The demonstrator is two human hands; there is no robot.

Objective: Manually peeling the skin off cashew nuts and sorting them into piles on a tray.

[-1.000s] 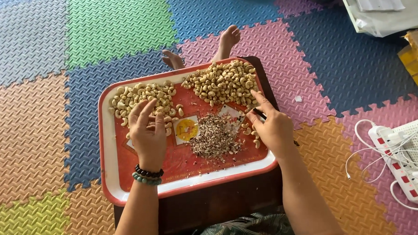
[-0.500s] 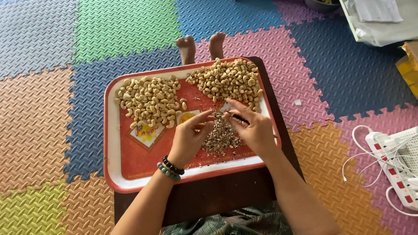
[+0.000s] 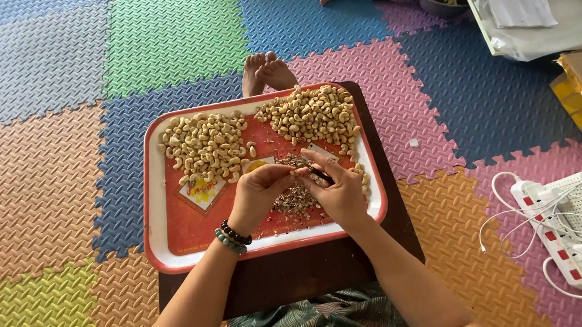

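A red tray [image 3: 161, 245] with a white rim sits on a dark wooden desk [image 3: 308, 272]; printed square labels in yellow and white show on its floor near the centre. At its 11 o'clock lies a pile of pale, curved peeled cashews [image 3: 206, 144]; at 1 o'clock lies a second, browner cashew heap [image 3: 312, 114]. Crumbly brown skin flakes [image 3: 293, 199] lie at the middle.

Over the flakes, the left hand [image 3: 256, 195], with two bead bracelets at the wrist, pinches its grip narrowly on a small nut, mostly hidden. The right hand [image 3: 334, 191] touches it, its grip closed on a thin dark blade [image 3: 320, 176].

At the frame's 1 o'clock lies a white plastic bag [image 3: 531, 20], with yellow packets [image 3: 575, 92] at 3 o'clock. The floor is textured foam mat [image 3: 46, 159] in interlocking coloured squares.
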